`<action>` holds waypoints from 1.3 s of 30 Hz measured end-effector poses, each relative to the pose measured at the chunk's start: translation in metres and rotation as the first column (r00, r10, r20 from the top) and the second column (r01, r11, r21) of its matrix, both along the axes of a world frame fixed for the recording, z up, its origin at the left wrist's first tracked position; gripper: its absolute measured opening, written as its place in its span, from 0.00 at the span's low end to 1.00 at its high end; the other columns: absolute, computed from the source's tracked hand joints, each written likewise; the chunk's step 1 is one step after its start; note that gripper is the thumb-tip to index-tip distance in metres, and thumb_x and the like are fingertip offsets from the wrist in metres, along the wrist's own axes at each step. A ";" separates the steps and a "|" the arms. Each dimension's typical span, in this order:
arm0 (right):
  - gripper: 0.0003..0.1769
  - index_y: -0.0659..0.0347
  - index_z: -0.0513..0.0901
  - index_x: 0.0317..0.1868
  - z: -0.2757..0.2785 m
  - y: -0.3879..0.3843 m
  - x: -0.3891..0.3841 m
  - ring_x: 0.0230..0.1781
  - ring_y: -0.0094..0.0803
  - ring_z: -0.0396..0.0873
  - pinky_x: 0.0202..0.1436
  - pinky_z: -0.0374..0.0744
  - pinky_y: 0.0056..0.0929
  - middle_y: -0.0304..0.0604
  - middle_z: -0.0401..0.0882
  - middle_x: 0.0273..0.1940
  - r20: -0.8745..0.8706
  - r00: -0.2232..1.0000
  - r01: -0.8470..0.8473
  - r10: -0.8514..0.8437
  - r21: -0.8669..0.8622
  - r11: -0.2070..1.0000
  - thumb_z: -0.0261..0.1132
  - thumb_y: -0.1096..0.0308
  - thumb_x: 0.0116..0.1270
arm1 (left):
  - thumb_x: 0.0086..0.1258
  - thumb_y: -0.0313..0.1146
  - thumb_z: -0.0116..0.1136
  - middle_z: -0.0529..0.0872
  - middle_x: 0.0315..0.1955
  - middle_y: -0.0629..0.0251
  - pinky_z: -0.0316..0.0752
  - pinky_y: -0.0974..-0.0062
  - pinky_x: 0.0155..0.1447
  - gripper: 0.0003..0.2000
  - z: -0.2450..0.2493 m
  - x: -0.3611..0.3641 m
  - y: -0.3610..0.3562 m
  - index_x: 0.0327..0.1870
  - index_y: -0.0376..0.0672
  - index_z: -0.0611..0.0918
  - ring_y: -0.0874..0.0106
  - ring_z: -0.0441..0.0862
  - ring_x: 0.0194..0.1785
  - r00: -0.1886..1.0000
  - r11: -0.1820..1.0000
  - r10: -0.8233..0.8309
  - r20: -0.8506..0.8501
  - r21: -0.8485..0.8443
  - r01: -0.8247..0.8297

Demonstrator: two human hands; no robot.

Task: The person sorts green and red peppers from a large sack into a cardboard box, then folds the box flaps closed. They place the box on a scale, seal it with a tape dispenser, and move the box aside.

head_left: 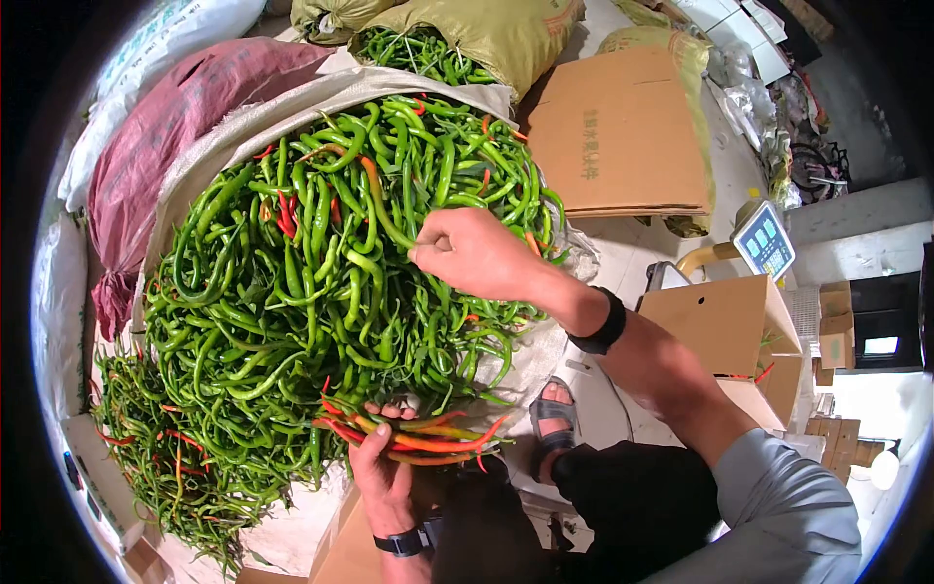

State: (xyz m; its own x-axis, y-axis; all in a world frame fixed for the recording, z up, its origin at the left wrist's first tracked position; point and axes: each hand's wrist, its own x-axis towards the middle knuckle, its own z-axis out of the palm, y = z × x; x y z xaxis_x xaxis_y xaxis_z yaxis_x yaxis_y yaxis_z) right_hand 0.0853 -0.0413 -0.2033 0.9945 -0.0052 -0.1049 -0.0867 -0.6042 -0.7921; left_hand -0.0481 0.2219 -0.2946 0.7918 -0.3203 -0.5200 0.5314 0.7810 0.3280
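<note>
A large heap of long green chili peppers [311, 263], dotted with red ones, fills the middle of the view. My left hand [381, 472] is low in front of the heap, its fingers wrapped round a bunch of red and orange chili peppers [438, 443]. Over the right part of the heap, my right hand [472, 255] is closed, thumb and fingers pinched at the lower end of a long chili pepper [379, 200]. That pepper is part reddish, part green, and its upper end lies among the others.
An opened pale sack [233, 127] edges the heap. Behind are a pink sack [185, 136] and a yellow sack [486, 39]. To the right are flattened cardboard [618, 136], a digital scale display [764, 240] and an open carton [715, 326]. My sandalled foot [555, 414] is beside the heap.
</note>
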 end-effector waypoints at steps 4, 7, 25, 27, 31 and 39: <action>0.14 0.64 0.80 0.31 0.031 0.006 0.009 0.20 0.22 0.74 0.23 0.69 0.23 0.36 0.79 0.25 -0.177 0.981 0.137 -0.075 0.374 0.917 0.66 0.62 0.69 | 0.65 0.23 0.62 0.84 0.43 0.60 0.73 0.56 0.66 0.16 -0.002 -0.001 -0.002 0.54 0.42 0.77 0.59 0.80 0.52 0.999 0.999 -0.041 0.034 -0.002 0.041; 0.11 0.60 0.79 0.30 0.026 0.011 0.017 0.19 0.21 0.75 0.20 0.64 0.20 0.36 0.80 0.26 -0.325 0.944 0.277 -0.047 0.711 0.646 0.66 0.64 0.69 | 0.64 0.23 0.62 0.84 0.43 0.59 0.73 0.56 0.66 0.16 0.001 0.000 -0.004 0.53 0.41 0.77 0.58 0.80 0.51 0.999 0.999 -0.044 0.029 0.014 0.043; 0.14 0.62 0.89 0.35 -0.002 0.050 0.138 0.36 0.42 0.89 0.47 0.84 0.37 0.50 0.88 0.30 -0.214 0.948 0.157 -0.234 -0.325 0.933 0.62 0.62 0.62 | 0.63 0.20 0.61 0.85 0.42 0.56 0.73 0.56 0.65 0.16 -0.014 -0.004 0.004 0.52 0.39 0.77 0.56 0.81 0.51 0.999 0.999 0.036 -0.032 -0.022 -0.037; 0.18 0.67 0.88 0.37 -0.018 0.059 0.157 0.40 0.47 0.88 0.48 0.84 0.42 0.55 0.88 0.35 -0.055 0.929 0.316 -0.367 -0.405 0.858 0.69 0.58 0.59 | 0.63 0.20 0.61 0.85 0.42 0.56 0.73 0.56 0.65 0.16 -0.016 -0.006 0.005 0.52 0.39 0.77 0.56 0.81 0.52 0.998 0.999 0.041 -0.037 -0.032 -0.042; 0.16 0.66 0.88 0.31 -0.041 0.063 0.179 0.37 0.47 0.87 0.43 0.82 0.40 0.55 0.88 0.36 -0.087 0.873 0.455 -0.480 -0.211 0.865 0.70 0.59 0.54 | 0.63 0.20 0.60 0.85 0.42 0.56 0.73 0.56 0.65 0.15 -0.016 -0.005 0.006 0.52 0.39 0.77 0.57 0.81 0.51 0.997 0.996 0.074 -0.024 -0.039 -0.074; 0.23 0.77 0.82 0.30 0.042 0.020 0.148 0.35 0.52 0.86 0.45 0.82 0.47 0.63 0.85 0.31 0.147 0.976 0.187 -0.162 -0.180 0.966 0.66 0.57 0.56 | 0.62 0.19 0.61 0.83 0.42 0.56 0.74 0.56 0.64 0.16 -0.011 -0.003 0.004 0.52 0.39 0.76 0.57 0.81 0.50 0.998 0.998 0.067 -0.018 -0.017 -0.067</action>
State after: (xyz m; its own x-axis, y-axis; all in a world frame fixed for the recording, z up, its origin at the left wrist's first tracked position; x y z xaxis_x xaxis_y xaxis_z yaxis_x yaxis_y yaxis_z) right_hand 0.2331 -0.0210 -0.1611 0.9813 -0.1873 0.0451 -0.1084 -0.7302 -0.6746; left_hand -0.0515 0.2263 -0.3056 0.8025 -0.2765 -0.5286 0.4834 0.8207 0.3046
